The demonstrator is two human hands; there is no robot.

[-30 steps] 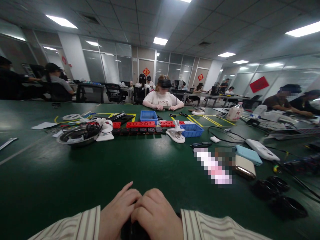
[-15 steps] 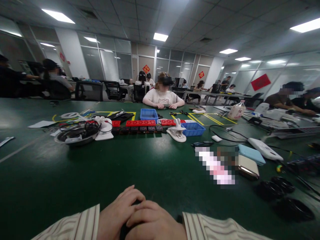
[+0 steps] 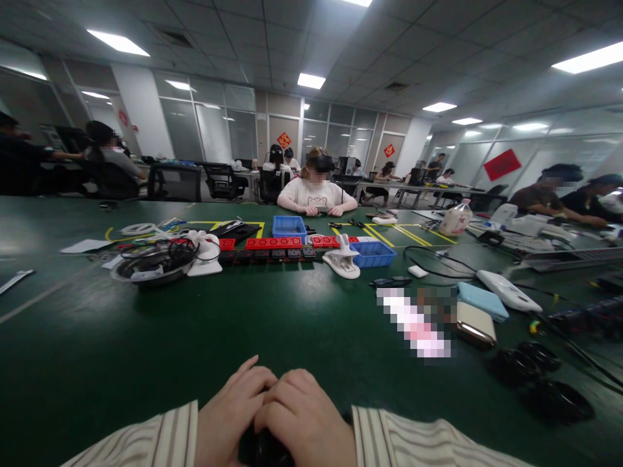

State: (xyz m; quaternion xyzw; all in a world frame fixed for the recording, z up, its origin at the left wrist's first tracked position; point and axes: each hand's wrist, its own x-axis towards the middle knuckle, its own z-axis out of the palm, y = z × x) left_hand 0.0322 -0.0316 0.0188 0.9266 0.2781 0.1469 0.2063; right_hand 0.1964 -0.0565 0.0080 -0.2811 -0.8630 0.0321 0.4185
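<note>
My left hand (image 3: 237, 401) and my right hand (image 3: 304, 410) are together at the bottom middle of the head view, near the table edge. Both have curled fingers, and the fingertips of the two meet. Under and between the palms shows a glossy black object (image 3: 267, 447); its kind is hidden by the hands and the frame's lower border. The left index finger points a little forward. Striped cream sleeves cover both wrists.
Across the green table (image 3: 204, 331) lie a metal bowl of cables (image 3: 146, 275), red power strips (image 3: 272, 243), a white clip (image 3: 343, 259) and blue bins (image 3: 374, 253). To the right are a blue case (image 3: 481, 301) and black rings (image 3: 559, 399). A person sits opposite.
My right hand has shifted slightly forward and its fingers have lifted, so the black object between the hands now shows. The left hand stays nearly in place. The view has turned slightly.
</note>
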